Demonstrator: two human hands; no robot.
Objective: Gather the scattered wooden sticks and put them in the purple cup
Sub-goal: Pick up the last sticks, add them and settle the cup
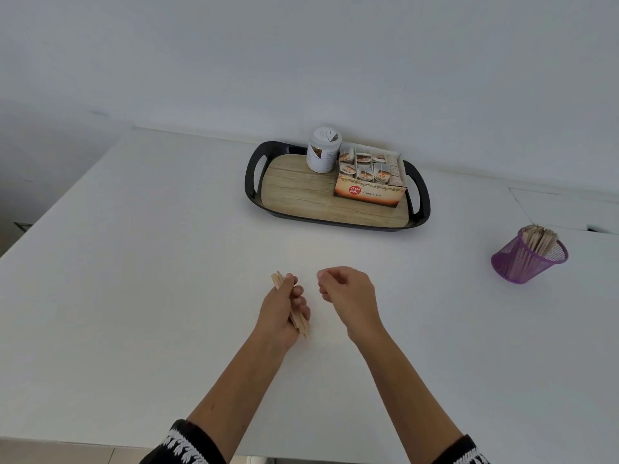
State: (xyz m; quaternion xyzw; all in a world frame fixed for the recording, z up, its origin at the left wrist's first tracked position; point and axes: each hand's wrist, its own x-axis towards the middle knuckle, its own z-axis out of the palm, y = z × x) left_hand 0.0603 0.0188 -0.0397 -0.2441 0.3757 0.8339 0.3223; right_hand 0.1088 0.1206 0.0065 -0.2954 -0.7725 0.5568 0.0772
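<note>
Head view. Left hand [283,309]: fingers clamped round a bundle of sticks [294,308], collected for one carry, mid-bench toward the near edge. Right hand [345,294]: loosely curled, holding nothing, just beside the left. Cup [526,259]: near the right edge, already packed with sticks, tilted. Tray [338,209]: far edge, holding a jar [323,149] and tea box [368,180].

White table [134,296] bare between both hands and purple cup [529,254]; straight path rightward, nothing on it. Cup mouth already crowded with upright sticks [539,237], free gap only at its right side. Black tray [254,175] sits far side, well apart from that path, carrying white jar [323,150] and tea box [368,182]. Left hand [283,311] and right hand [348,296] close together, not touching.
</note>
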